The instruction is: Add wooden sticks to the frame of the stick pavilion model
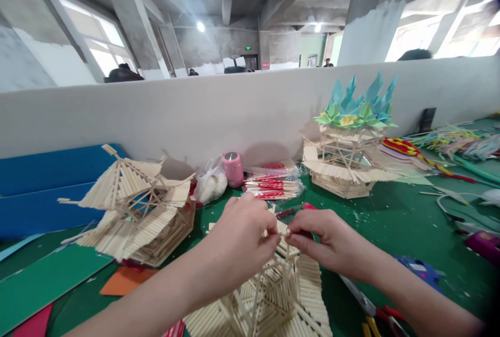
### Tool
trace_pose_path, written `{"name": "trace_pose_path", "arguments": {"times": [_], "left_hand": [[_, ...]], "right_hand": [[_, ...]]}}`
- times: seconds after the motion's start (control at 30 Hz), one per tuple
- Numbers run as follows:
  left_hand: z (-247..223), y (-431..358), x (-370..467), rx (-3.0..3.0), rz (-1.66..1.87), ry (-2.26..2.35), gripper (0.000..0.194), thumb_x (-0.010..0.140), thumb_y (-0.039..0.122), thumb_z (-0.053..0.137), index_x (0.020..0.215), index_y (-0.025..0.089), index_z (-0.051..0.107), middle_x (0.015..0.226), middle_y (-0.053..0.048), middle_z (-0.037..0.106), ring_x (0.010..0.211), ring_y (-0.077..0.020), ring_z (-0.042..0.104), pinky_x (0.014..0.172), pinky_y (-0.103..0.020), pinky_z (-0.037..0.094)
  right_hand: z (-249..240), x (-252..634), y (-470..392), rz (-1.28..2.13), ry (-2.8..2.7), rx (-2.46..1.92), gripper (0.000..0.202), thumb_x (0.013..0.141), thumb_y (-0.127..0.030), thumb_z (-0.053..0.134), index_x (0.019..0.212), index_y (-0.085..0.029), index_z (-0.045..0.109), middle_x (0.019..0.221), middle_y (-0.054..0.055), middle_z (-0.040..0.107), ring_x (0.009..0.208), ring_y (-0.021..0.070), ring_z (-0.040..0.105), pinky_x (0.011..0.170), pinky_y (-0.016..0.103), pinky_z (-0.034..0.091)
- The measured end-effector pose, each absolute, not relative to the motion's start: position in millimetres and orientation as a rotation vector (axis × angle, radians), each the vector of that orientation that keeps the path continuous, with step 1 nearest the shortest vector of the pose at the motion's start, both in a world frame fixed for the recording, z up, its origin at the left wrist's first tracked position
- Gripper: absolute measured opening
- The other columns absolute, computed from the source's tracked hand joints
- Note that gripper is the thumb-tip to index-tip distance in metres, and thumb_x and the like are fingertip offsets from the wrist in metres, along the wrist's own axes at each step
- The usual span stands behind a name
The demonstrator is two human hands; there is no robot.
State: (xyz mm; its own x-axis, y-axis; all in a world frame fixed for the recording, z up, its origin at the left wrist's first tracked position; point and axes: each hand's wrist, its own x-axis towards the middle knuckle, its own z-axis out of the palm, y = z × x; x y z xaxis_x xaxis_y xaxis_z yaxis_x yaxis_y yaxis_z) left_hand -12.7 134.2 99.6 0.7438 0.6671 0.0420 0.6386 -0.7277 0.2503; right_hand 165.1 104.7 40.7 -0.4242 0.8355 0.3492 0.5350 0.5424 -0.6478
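Concrete hall, big windows, and a low grey partition wall (219, 113) running right behind my green worktop (390, 227). Both my hands are up at the peak of the stick model (273, 295) sitting right in front of me, low centre of the view. My left hand (240, 246) has its fingers pinched shut on the top of the model, and my right hand (330, 243) is pinched too, fingertips meeting the left ones on what looks like 1 thin stick (285, 233) at the very tip. That stick is tiny and mostly covered, so I can't say for sure which way its long axis runs; it seems to lie roughly left-right between the 2 pinches. Both hands are about equally close, touching it.

Containers: a clear plastic packet (273, 186) behind my hands holds sticks in red-printed wrappers, and a knotted plastic bag (211, 183) has something white in it. Beside that stands a pink canister (233, 169), lid on.

2 finished stick pavilions sit further out: 1 to my left (133, 212), 1 at back right (344, 165) topped with folded paper flowers (357, 105). Scissors (371, 311) lie by my right forearm.
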Motion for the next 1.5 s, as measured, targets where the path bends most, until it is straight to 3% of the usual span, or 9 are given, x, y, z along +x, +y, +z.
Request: {"name": "trace_pose_path", "arguments": {"times": [0.63, 1.5], "left_hand": [[97.2, 135.0, -11.4, 2.788, 0.191, 1.053, 0.026, 0.079, 0.018, 0.048, 0.053, 0.016, 0.053, 0.059, -0.001, 0.052, 0.068, -0.0177, 0.043, 0.062, -0.030, 0.031], [101.6, 133.8, -8.5, 2.780, 0.156, 1.089, 0.025, 0.077, 0.018, 0.049, 0.052, 0.015, 0.052, 0.059, -0.002, 0.053, 0.066, -0.0174, 0.045, 0.059, -0.030, 0.032]], "right_hand": [[37.3, 166.5, 107.5, 0.537, -2.179, -1.076, 0.013, 0.083, -0.019, 0.050, 0.079, -0.015, 0.061, 0.068, -0.001, 0.058, 0.062, 0.0079, 0.048, 0.058, 0.021, 0.037], [34.7, 166.5, 106.1, 0.575, -2.123, -1.080, 0.010, 0.081, -0.015, 0.050, 0.079, -0.016, 0.060, 0.066, -0.003, 0.056, 0.060, 0.0072, 0.046, 0.054, 0.021, 0.034]]}}
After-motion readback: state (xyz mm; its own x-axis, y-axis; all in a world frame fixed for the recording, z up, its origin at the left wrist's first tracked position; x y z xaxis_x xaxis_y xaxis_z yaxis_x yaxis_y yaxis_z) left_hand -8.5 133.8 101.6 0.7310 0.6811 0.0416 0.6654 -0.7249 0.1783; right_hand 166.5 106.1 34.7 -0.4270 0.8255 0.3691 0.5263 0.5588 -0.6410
